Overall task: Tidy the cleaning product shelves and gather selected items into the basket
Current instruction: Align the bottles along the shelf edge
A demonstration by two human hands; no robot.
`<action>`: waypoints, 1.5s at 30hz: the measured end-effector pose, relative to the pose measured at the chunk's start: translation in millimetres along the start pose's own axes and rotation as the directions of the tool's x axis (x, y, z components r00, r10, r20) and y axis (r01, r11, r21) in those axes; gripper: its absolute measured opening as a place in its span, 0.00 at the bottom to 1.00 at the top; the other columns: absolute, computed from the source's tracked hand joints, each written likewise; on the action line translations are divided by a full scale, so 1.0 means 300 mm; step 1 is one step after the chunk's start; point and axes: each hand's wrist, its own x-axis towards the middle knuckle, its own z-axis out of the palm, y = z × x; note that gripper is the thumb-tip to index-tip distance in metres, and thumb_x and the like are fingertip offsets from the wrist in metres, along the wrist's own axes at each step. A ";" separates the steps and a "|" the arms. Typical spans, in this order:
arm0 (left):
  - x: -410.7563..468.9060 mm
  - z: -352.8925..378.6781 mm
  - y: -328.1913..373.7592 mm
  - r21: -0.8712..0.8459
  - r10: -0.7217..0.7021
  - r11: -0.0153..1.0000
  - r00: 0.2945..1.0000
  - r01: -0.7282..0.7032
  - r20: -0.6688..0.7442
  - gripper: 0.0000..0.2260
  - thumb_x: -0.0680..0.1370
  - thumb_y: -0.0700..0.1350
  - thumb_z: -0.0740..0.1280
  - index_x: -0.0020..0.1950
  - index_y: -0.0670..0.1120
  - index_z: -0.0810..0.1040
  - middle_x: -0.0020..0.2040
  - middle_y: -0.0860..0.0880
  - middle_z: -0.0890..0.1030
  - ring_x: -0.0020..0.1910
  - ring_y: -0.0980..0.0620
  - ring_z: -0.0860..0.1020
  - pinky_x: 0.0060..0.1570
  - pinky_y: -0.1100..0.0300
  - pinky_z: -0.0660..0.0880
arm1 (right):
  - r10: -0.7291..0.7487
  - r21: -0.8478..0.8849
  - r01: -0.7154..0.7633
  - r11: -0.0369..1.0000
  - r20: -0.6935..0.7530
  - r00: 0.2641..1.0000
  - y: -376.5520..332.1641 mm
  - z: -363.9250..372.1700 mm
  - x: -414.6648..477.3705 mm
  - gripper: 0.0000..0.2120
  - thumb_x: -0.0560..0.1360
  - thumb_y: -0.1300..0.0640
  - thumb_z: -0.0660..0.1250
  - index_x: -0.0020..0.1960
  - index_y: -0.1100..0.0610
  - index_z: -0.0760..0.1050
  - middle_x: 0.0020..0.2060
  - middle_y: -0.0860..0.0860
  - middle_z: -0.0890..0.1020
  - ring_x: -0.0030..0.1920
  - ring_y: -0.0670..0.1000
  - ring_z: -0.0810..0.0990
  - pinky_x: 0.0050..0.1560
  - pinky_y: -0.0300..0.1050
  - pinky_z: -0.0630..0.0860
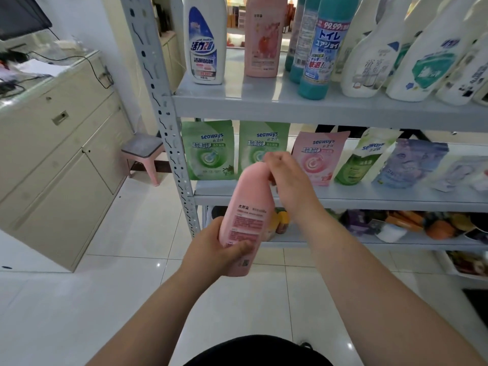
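1. The left hand [216, 247] is gripping the lower body of a pink bottle [245, 215], fingers wrapping round it and the thumb lying across the label.
2. The right hand [287, 178] is closing over the bottle's top, fingers curled round the neck or cap, which the hand is hiding.
3. The bottle is being held tilted in mid-frame, in front of the grey metal shelving [264, 101] and touching no shelf.
4. Its back label is facing the camera, showing a dark Chinese heading, a red-tinted block of fine print too small to read, and a small square code near the base.
5. On the upper shelf, from left, are standing a white bottle [204, 46] with a blue label reading "活力28", then a second pink bottle [264, 40] with a floral print.
6. Next to these, a teal bottle [322, 48] is showing "99.99" and Japanese "トイレ" on its blue label.
7. White spray bottles [369, 62] with Chinese lettering are filling the upper right of the frame.
8. On the middle shelf, two green pouches [208, 151] are reading "seaways", the second half behind the held bottle.
9. Right of the hands, a pink pouch [317, 157] is also reading "seaways", followed by a leaning green-and-white pouch [361, 159] of the same brand and a bluish pouch [406, 162] with blurred print.
10. At left, a beige cabinet [52, 154] and a pink stool [144, 151] are standing on the white tile floor.
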 end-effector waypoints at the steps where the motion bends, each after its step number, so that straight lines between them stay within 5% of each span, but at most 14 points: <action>1: -0.008 -0.011 -0.004 0.042 0.024 0.999 1.000 -0.024 -0.007 0.17 0.70 0.58 0.78 0.55 0.59 0.77 0.45 0.61 0.84 0.43 0.61 0.82 0.41 0.61 0.80 | -0.041 -0.049 0.040 0.998 -0.016 0.999 -0.024 -0.002 0.013 0.20 0.75 0.29 0.57 0.50 0.44 0.75 0.48 0.44 0.80 0.50 0.46 0.79 0.49 0.47 0.73; 4: -0.029 -0.051 -0.006 0.113 0.080 0.991 0.997 -0.078 -0.012 0.19 0.64 0.66 0.73 0.51 0.63 0.74 0.43 0.64 0.82 0.42 0.64 0.81 0.38 0.63 0.76 | -0.106 -0.269 0.124 0.955 0.080 0.991 -0.083 0.001 0.042 0.23 0.82 0.36 0.55 0.55 0.50 0.81 0.49 0.43 0.81 0.51 0.46 0.77 0.50 0.45 0.68; 7: -0.044 -0.113 -0.006 0.010 0.067 0.998 0.997 -0.067 0.037 0.20 0.61 0.67 0.71 0.50 0.66 0.77 0.46 0.67 0.83 0.43 0.65 0.82 0.38 0.67 0.76 | -0.185 -0.356 0.225 0.907 0.143 0.972 -0.117 0.022 0.040 0.22 0.85 0.45 0.55 0.35 0.53 0.71 0.33 0.48 0.75 0.35 0.45 0.72 0.39 0.48 0.65; 11: -0.064 -0.197 -0.035 -0.308 0.112 0.951 0.963 -0.031 0.247 0.18 0.65 0.59 0.78 0.54 0.62 0.82 0.53 0.53 0.87 0.50 0.51 0.86 0.48 0.56 0.83 | -0.478 -0.431 0.487 0.760 0.137 0.867 -0.144 0.092 0.003 0.20 0.85 0.49 0.53 0.34 0.46 0.60 0.27 0.46 0.66 0.30 0.46 0.66 0.32 0.40 0.59; 15: -0.087 -0.234 -0.044 -0.392 0.141 0.919 0.958 -0.033 0.248 0.18 0.66 0.57 0.78 0.54 0.58 0.83 0.54 0.47 0.87 0.52 0.45 0.86 0.50 0.52 0.83 | -0.597 -0.413 0.586 0.697 0.119 0.793 -0.174 0.144 -0.017 0.19 0.84 0.45 0.50 0.38 0.51 0.67 0.28 0.47 0.70 0.31 0.47 0.69 0.31 0.40 0.62; 19: -0.088 -0.236 -0.044 -0.424 0.078 0.905 0.992 -0.028 0.102 0.20 0.66 0.60 0.78 0.55 0.58 0.81 0.53 0.51 0.87 0.51 0.49 0.86 0.48 0.54 0.83 | -0.429 -0.239 0.440 0.865 0.102 0.898 -0.157 0.203 -0.057 0.18 0.81 0.36 0.56 0.60 0.48 0.72 0.47 0.43 0.78 0.46 0.39 0.77 0.40 0.34 0.73; 23: -0.060 -0.180 0.023 -0.258 0.058 0.960 0.975 -0.114 -0.215 0.14 0.71 0.57 0.71 0.55 0.67 0.76 0.48 0.62 0.85 0.46 0.62 0.83 0.46 0.55 0.81 | -0.109 -0.019 0.115 0.993 0.206 0.972 -0.077 0.307 -0.139 0.46 0.67 0.27 0.69 0.79 0.38 0.54 0.69 0.48 0.71 0.67 0.49 0.75 0.65 0.51 0.77; 27: -0.038 -0.121 0.061 -0.083 0.273 0.957 0.960 -0.278 -0.062 0.23 0.75 0.60 0.67 0.70 0.68 0.70 0.54 0.57 0.78 0.55 0.59 0.78 0.52 0.61 0.76 | 0.032 0.324 -0.039 0.945 0.024 0.999 -0.055 0.291 -0.116 0.32 0.64 0.33 0.75 0.65 0.28 0.69 0.57 0.39 0.82 0.57 0.46 0.83 0.57 0.49 0.80; 29: -0.019 -0.113 0.075 -0.108 0.249 0.964 0.968 -0.244 0.032 0.28 0.73 0.69 0.62 0.73 0.76 0.61 0.56 0.56 0.71 0.56 0.62 0.75 0.57 0.65 0.74 | 0.145 0.519 -0.123 0.846 -0.002 0.989 -0.053 0.220 -0.066 0.22 0.63 0.37 0.73 0.57 0.36 0.79 0.49 0.49 0.86 0.47 0.52 0.86 0.46 0.52 0.83; 31: 0.019 -0.114 0.109 -0.332 0.160 0.933 0.987 -0.141 0.030 0.25 0.70 0.70 0.65 0.66 0.81 0.64 0.57 0.57 0.75 0.52 0.59 0.81 0.51 0.60 0.80 | 0.228 0.639 -0.171 0.750 -0.006 0.974 -0.050 0.154 -0.030 0.26 0.62 0.38 0.73 0.57 0.48 0.80 0.46 0.57 0.87 0.43 0.58 0.87 0.44 0.56 0.83; 34: 0.090 -0.122 0.171 -0.512 0.054 0.859 0.992 0.011 0.112 0.22 0.69 0.67 0.72 0.62 0.67 0.77 0.56 0.56 0.84 0.49 0.50 0.86 0.40 0.47 0.84 | 0.175 0.623 -0.119 0.773 -0.029 0.984 -0.051 0.101 0.013 0.32 0.64 0.36 0.73 0.61 0.55 0.78 0.47 0.58 0.88 0.47 0.59 0.88 0.43 0.53 0.84; 38: 0.178 -0.114 0.258 -0.489 0.118 0.866 0.993 -0.103 -0.001 0.15 0.73 0.63 0.70 0.59 0.65 0.81 0.51 0.49 0.87 0.49 0.40 0.86 0.42 0.36 0.83 | 0.090 0.532 -0.056 0.845 -0.037 0.995 -0.094 0.032 0.105 0.30 0.64 0.30 0.77 0.57 0.47 0.79 0.49 0.52 0.88 0.48 0.56 0.89 0.43 0.50 0.85; 41: 0.272 -0.098 0.322 -0.446 0.198 0.868 0.975 -0.220 -0.097 0.13 0.80 0.57 0.67 0.65 0.65 0.79 0.54 0.52 0.86 0.52 0.47 0.86 0.44 0.43 0.85 | 0.034 0.468 -0.011 0.884 -0.040 0.999 -0.121 -0.008 0.190 0.31 0.57 0.27 0.80 0.54 0.39 0.79 0.53 0.48 0.88 0.51 0.54 0.88 0.55 0.60 0.83; 45: 0.404 -0.091 0.431 -0.380 0.244 0.889 0.967 -0.256 -0.080 0.14 0.84 0.58 0.60 0.67 0.65 0.78 0.56 0.55 0.85 0.57 0.52 0.84 0.50 0.49 0.84 | -0.079 0.485 0.132 0.865 -0.128 0.989 -0.168 -0.098 0.292 0.25 0.61 0.29 0.81 0.53 0.35 0.79 0.54 0.46 0.87 0.53 0.52 0.88 0.55 0.60 0.84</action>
